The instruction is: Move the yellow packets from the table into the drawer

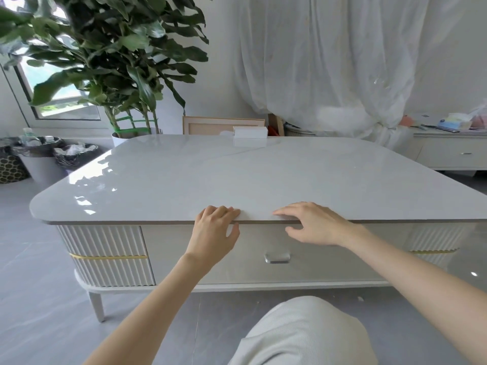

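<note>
Far beyond the left hand (pixel 213 230), a large leafy plant (pixel 110 48) in a white pot (pixel 118 139) stands before a bright window (pixel 52 83). Further out to that side, bins (pixel 42 159) with black bags stand on the grey tiled floor (pixel 26 259). Beyond the right hand (pixel 313 225), a sheer white curtain (pixel 329 61) hangs against the white wall (pixel 224 75), and far out to that side stands a low white cabinet (pixel 448 154) with clutter on top.

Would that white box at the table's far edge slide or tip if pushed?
Probably slide: the tabletop looks glossy and the white box lies long and low. Likely light cardboard. Near the edge, it might fall off.
</note>
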